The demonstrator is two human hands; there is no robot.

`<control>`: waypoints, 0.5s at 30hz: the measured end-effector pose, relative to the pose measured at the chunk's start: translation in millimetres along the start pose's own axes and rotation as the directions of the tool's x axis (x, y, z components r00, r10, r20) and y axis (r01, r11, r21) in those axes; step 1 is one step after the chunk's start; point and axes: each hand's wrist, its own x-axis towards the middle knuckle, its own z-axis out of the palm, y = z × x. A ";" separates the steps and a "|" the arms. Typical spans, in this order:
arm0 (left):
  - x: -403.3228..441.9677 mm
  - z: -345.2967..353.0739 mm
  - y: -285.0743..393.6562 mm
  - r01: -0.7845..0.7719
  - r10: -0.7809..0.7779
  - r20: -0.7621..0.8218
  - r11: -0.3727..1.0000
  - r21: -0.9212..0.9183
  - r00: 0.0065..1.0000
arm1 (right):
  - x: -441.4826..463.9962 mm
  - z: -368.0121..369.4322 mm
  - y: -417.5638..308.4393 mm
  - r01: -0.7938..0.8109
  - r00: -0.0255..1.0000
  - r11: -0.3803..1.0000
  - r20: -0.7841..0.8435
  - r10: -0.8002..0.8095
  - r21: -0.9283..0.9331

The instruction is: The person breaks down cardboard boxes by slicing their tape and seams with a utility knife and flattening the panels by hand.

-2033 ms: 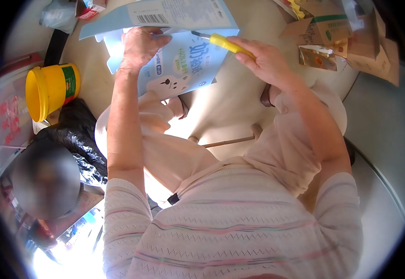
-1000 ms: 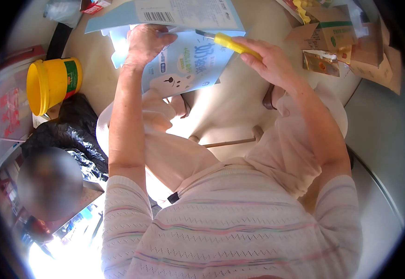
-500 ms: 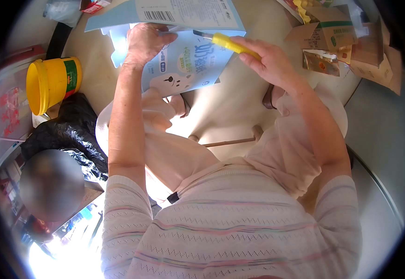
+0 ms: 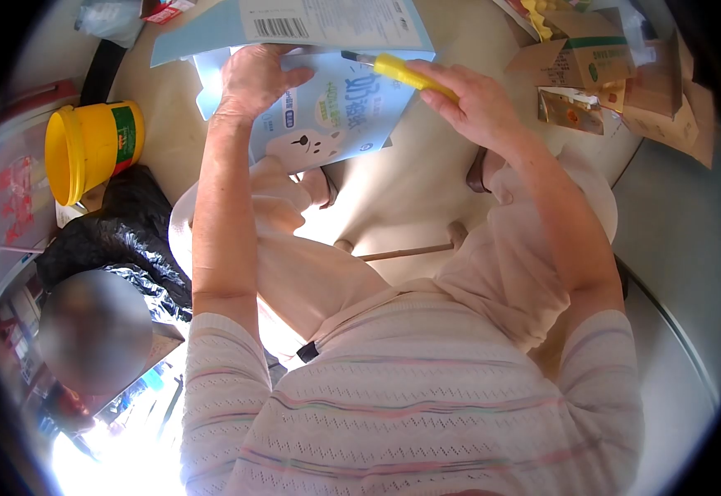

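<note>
As the head view looks down over the person's lap, the left hand (image 4: pixel 257 78) has hold of the blue box (image 4: pixel 319 120) at its far left part, the thumb lying along the printed panel and the other fingers bent, their tips partly hidden under the raised flap. The right hand (image 4: pixel 475 101) is closed around the yellow-handled tool (image 4: pixel 410 74), with the index finger stretched along the handle and the metal end pointing left. That dark tip lies over the box's printed panel, just nearer than the flap with the barcode; whether it touches the cardboard cannot be told.

The box is at the far middle of the scene, slanted, its bear-face print toward the near side and its near edge by the person's left knee. Between the person's legs, a wooden bar (image 4: pixel 410 252) shows above the pale floor (image 4: pixel 422 194).

To the left, a yellow bucket (image 4: pixel 88 157) lies tipped with its mouth to the left, just beyond a black plastic bag (image 4: pixel 129 231). At the far right, opened brown cardboard (image 4: pixel 596 54) is near a gold packet (image 4: pixel 570 110), and a red box (image 4: pixel 164 10) sits at the far left.
</note>
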 end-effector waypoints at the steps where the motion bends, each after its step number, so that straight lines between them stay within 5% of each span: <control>1: 1.9 3.7 -3.4 -0.018 0.018 -0.016 0.999 0.031 1.000 | 0.8 1.9 1.3 0.023 0.999 1.000 -0.026 -0.023 -0.008; 6: 5.4 12.1 -12.9 -0.061 0.064 -0.028 0.994 0.092 0.998 | 5.0 7.2 6.7 0.026 0.997 0.998 -0.065 -0.030 -0.056; 12: 2.3 9.4 -11.4 -0.109 0.110 -0.014 0.992 0.062 0.994 | 6.4 8.4 17.5 -0.050 0.998 0.978 -0.028 0.057 0.202; 15: 0.9 8.2 -9.3 -0.106 0.106 0.007 0.994 0.029 0.994 | 3.1 10.2 22.5 0.006 0.997 0.993 -0.072 0.002 0.114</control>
